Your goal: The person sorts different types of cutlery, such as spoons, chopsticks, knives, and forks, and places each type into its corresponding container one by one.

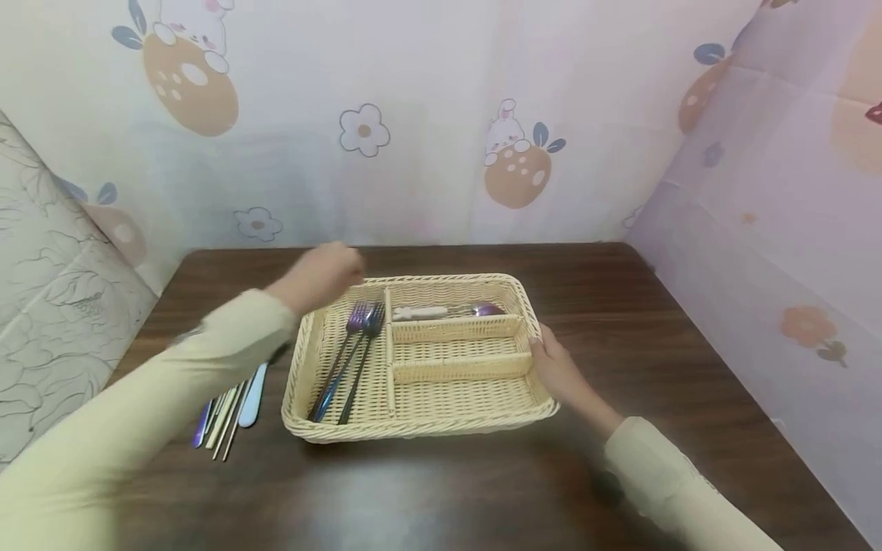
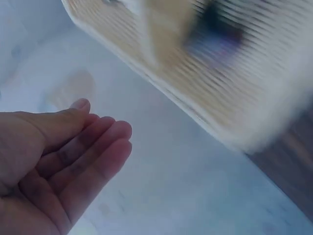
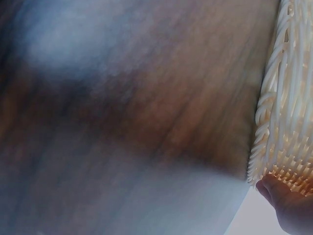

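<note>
A cream woven basket (image 1: 458,372) with compartments stands mid-table. My right hand (image 1: 556,367) grips its right rim, the thumb over the edge; in the right wrist view that hand (image 3: 286,200) shows at the lower right corner. Above the basket's far left corner is my left hand (image 1: 324,274). The left wrist view shows that hand (image 2: 73,166) with loosely bent fingers and nothing in them, apart from the blurred basket (image 2: 122,54). Three forks (image 1: 357,325), purple, blue and dark, lie in the long left compartment. The far compartment holds a white-handled piece (image 1: 420,312) and a purple spoon bowl (image 1: 486,310).
Left of the basket, several cutlery pieces (image 1: 223,413) lie on the dark wooden table (image 1: 441,490), with a light blue handle (image 1: 253,398) nearest the basket. My left sleeve (image 1: 207,360) hides their far ends. Patterned cloth (image 1: 427,191) hangs behind the table.
</note>
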A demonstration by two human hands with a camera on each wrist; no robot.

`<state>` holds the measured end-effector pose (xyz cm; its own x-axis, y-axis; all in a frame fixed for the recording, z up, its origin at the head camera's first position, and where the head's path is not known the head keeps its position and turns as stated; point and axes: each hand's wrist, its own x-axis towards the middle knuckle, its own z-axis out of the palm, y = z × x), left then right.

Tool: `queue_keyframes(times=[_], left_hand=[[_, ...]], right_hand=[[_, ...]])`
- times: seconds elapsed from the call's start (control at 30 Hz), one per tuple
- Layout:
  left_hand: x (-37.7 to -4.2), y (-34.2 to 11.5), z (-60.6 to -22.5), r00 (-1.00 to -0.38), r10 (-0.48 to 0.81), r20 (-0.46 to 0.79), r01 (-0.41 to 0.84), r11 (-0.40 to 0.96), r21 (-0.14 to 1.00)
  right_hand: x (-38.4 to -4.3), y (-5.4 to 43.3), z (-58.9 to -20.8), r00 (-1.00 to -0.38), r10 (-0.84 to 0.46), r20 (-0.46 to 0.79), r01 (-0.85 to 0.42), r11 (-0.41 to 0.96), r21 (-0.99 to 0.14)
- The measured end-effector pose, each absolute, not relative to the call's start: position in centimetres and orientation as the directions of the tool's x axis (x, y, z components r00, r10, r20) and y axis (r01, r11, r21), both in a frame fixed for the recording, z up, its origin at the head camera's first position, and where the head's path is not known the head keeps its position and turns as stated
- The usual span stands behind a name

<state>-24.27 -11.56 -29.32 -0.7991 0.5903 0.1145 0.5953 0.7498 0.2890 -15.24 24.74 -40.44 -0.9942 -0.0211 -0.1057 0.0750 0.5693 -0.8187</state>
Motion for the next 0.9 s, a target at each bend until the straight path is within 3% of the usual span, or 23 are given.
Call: queue_keyframes(times=[0.2, 0.4, 0.6, 0.9], left_hand=[[-21.6, -21.3, -30.8, -0.907, 0.412, 0.091, 0.422, 0.885, 0.197], [-19.0, -27.2, -35.9, -0.955, 0.298, -0.01, 0.287, 0.927, 0.243], [-18.5, -28.6, -39.6, -0.976, 0.213, -0.035, 0.191, 0.928, 0.32], [-18.6, -28.9, -40.2, -0.988, 0.133, -0.082, 0.09, 0.914, 0.396]], right_hand=[[-15.4, 25.3, -40.2, -0.992, -0.032, -0.126, 0.085, 0.573, -0.815], [-15.4, 25.1, -40.1, -0.992, -0.058, -0.115, 0.06, 0.575, -0.816], [-15.0, 25.1, -40.1, -0.992, -0.056, -0.117, 0.063, 0.584, -0.809], [-15.2, 24.8, -39.8, -0.99, -0.052, -0.135, 0.078, 0.589, -0.804]])
